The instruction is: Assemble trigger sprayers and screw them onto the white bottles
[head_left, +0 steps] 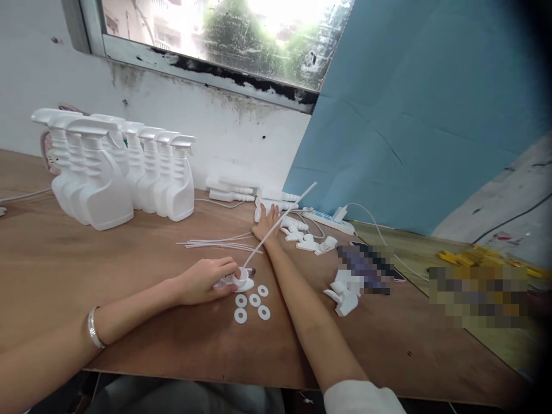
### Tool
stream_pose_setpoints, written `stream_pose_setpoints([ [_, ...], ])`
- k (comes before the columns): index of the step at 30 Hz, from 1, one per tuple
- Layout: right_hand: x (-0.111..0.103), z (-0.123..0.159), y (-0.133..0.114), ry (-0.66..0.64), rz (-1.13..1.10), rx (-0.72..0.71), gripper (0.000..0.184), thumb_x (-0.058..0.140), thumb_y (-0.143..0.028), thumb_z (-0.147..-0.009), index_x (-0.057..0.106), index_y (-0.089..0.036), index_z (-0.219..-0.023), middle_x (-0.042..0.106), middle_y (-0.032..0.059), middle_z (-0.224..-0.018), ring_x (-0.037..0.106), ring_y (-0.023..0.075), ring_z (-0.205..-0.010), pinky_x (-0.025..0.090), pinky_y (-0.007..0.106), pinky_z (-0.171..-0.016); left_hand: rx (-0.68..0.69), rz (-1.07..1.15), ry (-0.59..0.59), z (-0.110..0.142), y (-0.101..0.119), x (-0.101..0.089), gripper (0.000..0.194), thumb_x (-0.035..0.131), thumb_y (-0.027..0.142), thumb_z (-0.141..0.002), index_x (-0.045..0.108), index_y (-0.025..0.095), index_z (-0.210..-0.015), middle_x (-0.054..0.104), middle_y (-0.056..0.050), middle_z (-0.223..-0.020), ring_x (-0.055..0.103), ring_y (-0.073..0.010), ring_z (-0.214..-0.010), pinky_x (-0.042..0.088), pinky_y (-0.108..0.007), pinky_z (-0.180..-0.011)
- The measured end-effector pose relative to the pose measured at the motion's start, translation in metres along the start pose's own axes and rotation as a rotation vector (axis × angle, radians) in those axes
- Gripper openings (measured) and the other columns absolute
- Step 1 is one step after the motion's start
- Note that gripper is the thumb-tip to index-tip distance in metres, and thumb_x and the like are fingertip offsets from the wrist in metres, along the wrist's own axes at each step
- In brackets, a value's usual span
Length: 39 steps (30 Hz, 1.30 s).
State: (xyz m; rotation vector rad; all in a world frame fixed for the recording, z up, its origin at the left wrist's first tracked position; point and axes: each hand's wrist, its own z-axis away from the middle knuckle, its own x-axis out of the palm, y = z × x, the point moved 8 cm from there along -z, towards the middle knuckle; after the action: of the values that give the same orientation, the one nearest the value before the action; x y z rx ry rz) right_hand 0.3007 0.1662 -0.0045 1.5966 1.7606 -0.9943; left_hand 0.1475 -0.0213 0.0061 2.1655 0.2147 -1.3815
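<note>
Item: one white trigger-sprayer head (245, 282), low in mid-desk, largely covered by the left hand (217, 278), whose fingers are clamped on its collar. One white dip tube (307, 194) slants up from it.

Right hand (267, 223): fingers spread over one white bottle (259, 210) lying by the wall; I cannot tell whether they grip it.

Washers (250, 299), white, flat: five, near the left hand.

Loose tubes (207, 244): several, overlapping beyond a sure count, far ends behind the right hand.

Lying bottles (230, 196): at least three more along the wall, partly overlapped.

Assembled spray bottles (183, 184): at least seven upright at left, rear ones masked by those in front.

Spare sprayer heads (308, 242): about three beyond the right forearm; a further cluster (345, 296) nearer, too tangled to count.

Power strip (332, 221): one, plug inserted.

Pixelated: a dark object (366, 267) and part of a yellow heap (478, 282).

Bracelet (94, 328): one, left wrist.

Window (241, 40): one, top cut off.

Desk (172, 339): brown, one.
</note>
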Motion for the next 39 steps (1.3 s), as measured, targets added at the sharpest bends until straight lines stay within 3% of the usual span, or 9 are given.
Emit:
stream_pose_setpoints([
  [5,0.015,-0.006,0.020,-0.128,0.172,0.068,0.058,0.040,-0.033,-0.076,0.028,-0.013,-0.129,0.031,0.0196,-0.130,0.020,0.0375,-0.122,0.012,0.057,-0.092,0.016,0.012,0.009,0.001,0.001,0.000,0.015,0.043,0.032,-0.085,0.045,0.018,-0.092,0.051,-0.001,-0.088,0.050,-0.0131,-0.072,0.035,-0.020,-0.064],
  [9,0.009,-0.004,0.013,-0.122,0.198,-0.050,0.047,0.039,-0.022,-0.077,0.037,-0.009,-0.122,0.045,0.0203,-0.115,0.037,0.0337,-0.108,0.023,0.051,-0.087,0.006,0.008,0.006,0.002,0.000,-0.001,0.015,0.043,0.031,-0.085,0.045,0.018,-0.092,0.051,-0.002,-0.090,0.051,-0.0130,-0.072,0.035,-0.020,-0.064],
  [15,-0.013,-0.008,-0.008,-0.066,0.173,-0.127,0.043,0.042,-0.018,-0.077,0.038,-0.016,-0.120,0.048,0.0149,-0.114,0.041,0.0291,-0.104,0.026,0.045,-0.088,0.004,-0.003,-0.001,0.001,0.000,0.000,0.016,0.043,0.032,-0.085,0.045,0.019,-0.093,0.051,-0.001,-0.088,0.050,-0.0130,-0.070,0.035,-0.020,-0.063],
  [18,-0.050,-0.027,-0.017,0.097,0.051,-0.086,0.049,0.043,-0.026,-0.079,0.030,-0.014,-0.125,0.048,0.0157,-0.115,0.044,0.0280,-0.103,0.029,0.042,-0.088,0.013,0.001,-0.005,0.001,0.001,-0.001,0.016,0.042,0.032,-0.085,0.045,0.018,-0.093,0.051,-0.001,-0.088,0.050,-0.0131,-0.071,0.035,-0.020,-0.063],
  [21,-0.122,-0.041,-0.008,0.435,-0.265,0.015,0.054,0.043,-0.034,-0.080,0.024,-0.010,-0.124,0.048,0.0170,-0.113,0.047,0.0262,-0.103,0.037,0.038,-0.084,0.013,0.000,-0.012,0.001,0.001,-0.001,0.016,0.043,0.032,-0.085,0.045,0.018,-0.093,0.052,-0.001,-0.089,0.051,-0.0129,-0.071,0.035,-0.020,-0.064],
  [25,-0.229,-0.025,0.039,0.937,-0.722,0.153,0.063,0.045,-0.046,-0.075,0.016,-0.011,-0.119,0.043,0.0185,-0.116,0.049,0.0230,-0.106,0.043,0.038,-0.083,0.011,-0.001,-0.011,0.000,0.000,-0.001,0.015,0.043,0.032,-0.085,0.045,0.019,-0.093,0.051,-0.001,-0.090,0.050,-0.0126,-0.072,0.035,-0.020,-0.064],
  [27,-0.273,-0.007,0.061,1.135,-0.896,0.091,0.053,0.041,-0.045,-0.076,0.017,-0.015,-0.113,0.038,0.0169,-0.120,0.047,0.0190,-0.110,0.043,0.036,-0.086,0.010,0.001,-0.014,0.000,-0.001,0.000,0.015,0.043,0.032,-0.085,0.046,0.019,-0.092,0.051,-0.001,-0.090,0.051,-0.0127,-0.072,0.035,-0.020,-0.064],
  [33,-0.313,0.015,0.088,0.965,-1.344,0.116,0.023,0.033,-0.039,-0.078,0.029,-0.027,-0.098,0.037,0.0040,-0.125,0.049,0.0141,-0.108,0.051,0.035,-0.073,-0.001,0.003,-0.015,0.000,-0.002,0.001,0.016,0.043,0.032,-0.085,0.046,0.019,-0.092,0.051,-0.002,-0.089,0.050,-0.0131,-0.071,0.035,-0.020,-0.063],
  [39,-0.317,0.017,0.064,0.833,-1.289,0.025,0.019,0.037,-0.038,-0.077,0.042,-0.031,-0.094,0.050,-0.0030,-0.112,0.047,0.0186,-0.111,0.048,0.036,-0.070,-0.002,0.011,-0.010,0.001,-0.002,0.000,0.017,0.043,0.033,-0.084,0.046,0.019,-0.093,0.051,-0.002,-0.088,0.050,-0.0137,-0.071,0.035,-0.020,-0.063],
])
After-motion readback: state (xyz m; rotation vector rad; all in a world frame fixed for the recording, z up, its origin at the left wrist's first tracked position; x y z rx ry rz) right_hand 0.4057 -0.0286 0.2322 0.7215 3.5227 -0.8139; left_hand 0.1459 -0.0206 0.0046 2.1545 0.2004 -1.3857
